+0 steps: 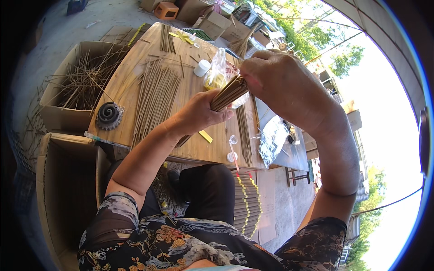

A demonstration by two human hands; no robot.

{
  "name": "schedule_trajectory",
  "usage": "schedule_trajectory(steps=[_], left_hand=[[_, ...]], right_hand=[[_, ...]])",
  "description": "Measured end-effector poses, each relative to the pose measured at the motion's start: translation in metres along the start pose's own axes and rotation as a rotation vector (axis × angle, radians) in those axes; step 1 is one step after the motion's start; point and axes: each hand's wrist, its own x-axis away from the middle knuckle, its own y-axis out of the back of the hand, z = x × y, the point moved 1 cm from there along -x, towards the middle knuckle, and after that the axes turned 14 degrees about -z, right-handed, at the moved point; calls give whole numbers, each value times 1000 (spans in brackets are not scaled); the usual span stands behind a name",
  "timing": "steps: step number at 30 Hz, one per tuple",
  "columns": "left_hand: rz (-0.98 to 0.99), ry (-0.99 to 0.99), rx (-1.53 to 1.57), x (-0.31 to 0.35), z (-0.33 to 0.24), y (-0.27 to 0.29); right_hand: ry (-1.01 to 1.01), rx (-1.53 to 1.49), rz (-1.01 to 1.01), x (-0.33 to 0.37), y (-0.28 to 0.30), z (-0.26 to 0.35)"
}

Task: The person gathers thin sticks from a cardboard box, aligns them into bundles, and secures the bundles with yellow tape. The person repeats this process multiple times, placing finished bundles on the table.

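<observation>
Head view inspected from my remote station: the left hand [199,112] is closed around a bundle of thin brown sticks [228,94], held above the wooden table [194,152] just off centre toward twelve o'clock. The right hand [278,74], at one o'clock, is at the bundle's upper end; its fingers are hidden behind its own back, so I cannot tell whether they grip. The left palm conceals the bundle's lower part; sticks show beneath the wrist, though I cannot confirm they belong to it. Yellow contents of the clear plastic bag [220,63] at twelve o'clock are not identifiable to me. A dark fisheye rim cuts off the outer edges, and glare washes out three o'clock.

Surface: loose sticks [156,97] at ten o'clock, a dark coil [109,116] between nine and ten, crumpled silvery film [273,139] near the table's edge at three.

Room: a carton of tangled sticks [72,118] at ten, an open carton [68,194] at eight, an orange stool [166,11] at eleven, grey floor [289,205] between four and five.
</observation>
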Motion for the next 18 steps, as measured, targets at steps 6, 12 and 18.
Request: schedule_trajectory(steps=[6, 12, 18], left_hand=[[5, -1, -9, 0, 3, 1], [14, -15, 31, 1, 0, 0], [-1, -22, 53, 0, 2, -2]], right_hand=[[17, 42, -20, -1, -1, 7], [93, 29, -21, 2, -1, -3], [-199, 126, -378, -27, 5, -27]])
